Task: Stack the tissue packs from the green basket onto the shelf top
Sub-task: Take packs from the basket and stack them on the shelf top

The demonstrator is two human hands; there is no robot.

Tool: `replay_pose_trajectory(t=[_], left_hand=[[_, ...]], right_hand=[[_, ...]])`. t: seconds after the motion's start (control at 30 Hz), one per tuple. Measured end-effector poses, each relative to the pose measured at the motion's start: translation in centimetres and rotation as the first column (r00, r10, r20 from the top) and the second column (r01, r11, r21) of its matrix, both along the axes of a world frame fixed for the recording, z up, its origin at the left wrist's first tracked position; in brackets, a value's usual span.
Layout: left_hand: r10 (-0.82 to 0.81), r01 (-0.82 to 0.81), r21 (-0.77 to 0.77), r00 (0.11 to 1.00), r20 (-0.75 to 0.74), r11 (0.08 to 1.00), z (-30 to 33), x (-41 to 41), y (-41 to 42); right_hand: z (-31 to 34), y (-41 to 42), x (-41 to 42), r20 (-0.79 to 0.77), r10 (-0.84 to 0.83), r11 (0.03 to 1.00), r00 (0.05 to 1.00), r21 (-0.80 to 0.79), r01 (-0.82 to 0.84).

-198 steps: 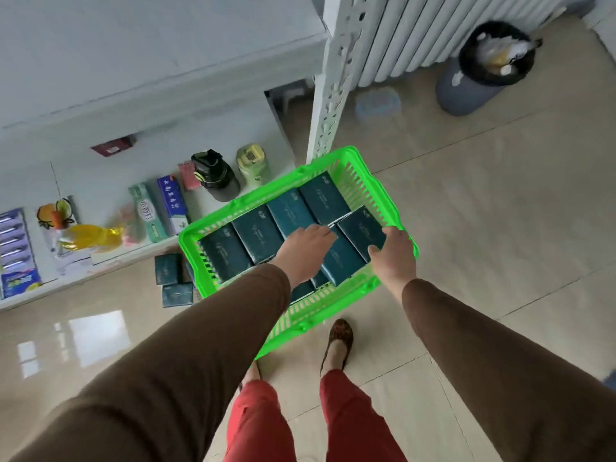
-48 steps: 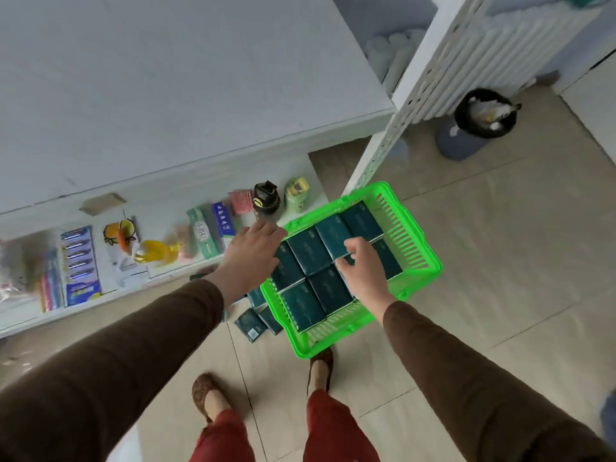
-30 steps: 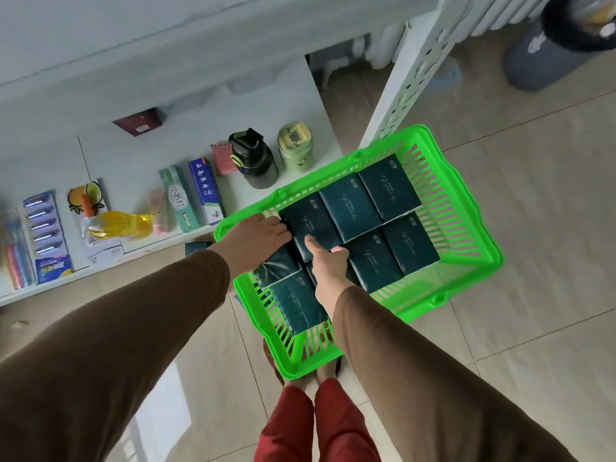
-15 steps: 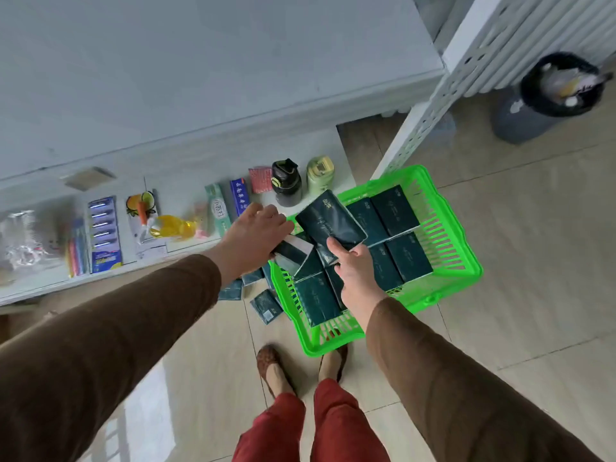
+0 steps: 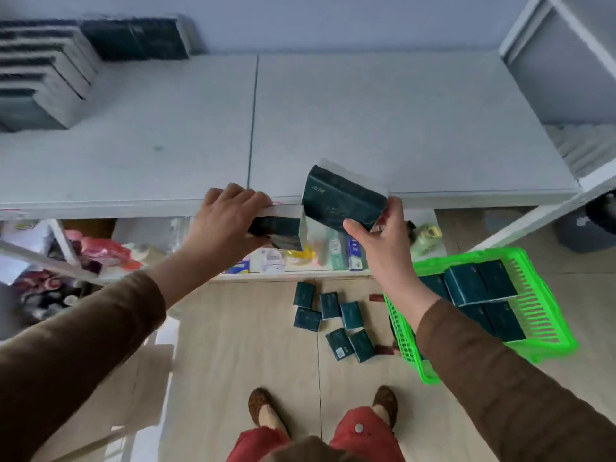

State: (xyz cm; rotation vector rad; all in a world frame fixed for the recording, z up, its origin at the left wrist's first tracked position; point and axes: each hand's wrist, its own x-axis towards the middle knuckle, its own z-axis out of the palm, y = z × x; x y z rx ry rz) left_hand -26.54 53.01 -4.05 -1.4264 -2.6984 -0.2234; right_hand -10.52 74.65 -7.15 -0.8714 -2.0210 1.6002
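While both hands hover at the front lip of the shelf, each carries one pack.
Right hand: the right hand (image 5: 380, 235) grips a dark green tissue pack (image 5: 343, 198) by its lower corner, thumb in front and fingers behind; the pack is tilted, its long axis running from upper left down to lower right, and its top edge overlaps the front edge of the shelf top (image 5: 366, 121).
Left hand: the left hand (image 5: 226, 218) is closed over a second pack (image 5: 276, 228), which lies roughly level, just below the shelf lip and touching or nearly touching the first pack's lower left.
Existing stack: a row of packs (image 5: 40, 75) sits at the far left rear of the shelf top, with another pack (image 5: 136, 40) beside it against the wall; both are blurred.
Key relation: the stack lies up and well to the left of both hands, so the left hand is the nearer one, and the right-hand pack likely needs levelling before it goes down.
Green basket: the green basket (image 5: 546, 331) stands on the floor at lower right, several packs inside it.
Floor: loose packs (image 5: 333, 318) lie scattered between basket and feet.
Progress: partway, I judge.
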Motion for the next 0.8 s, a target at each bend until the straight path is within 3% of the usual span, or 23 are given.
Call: replay_pose_trajectory(t=[0.33, 0.53, 0.8], left_hand=[[0.194, -0.186, 0.108, 0.979, -0.067, 0.977, 5.2, -14.5, -12.2], [0.289, -0.273, 0.143, 0.951, -0.106, 0.951, 4.2, -26.1, -12.9], [0.354, -0.346, 0.100, 0.931, -0.087, 0.933, 1.7, -44.3, -10.1]], right_hand=[[4.3, -10.0, -17.7, -0.110, 0.092, 0.989, 0.990, 0.124, -0.078], [3.1, -9.2, -28.8, -0.117, 0.085, 0.985, 0.989, 0.157, -0.066], [-0.3, -6.5, -46.0, 0.023, 0.160, 0.965, 0.987, 0.204, -0.162]])
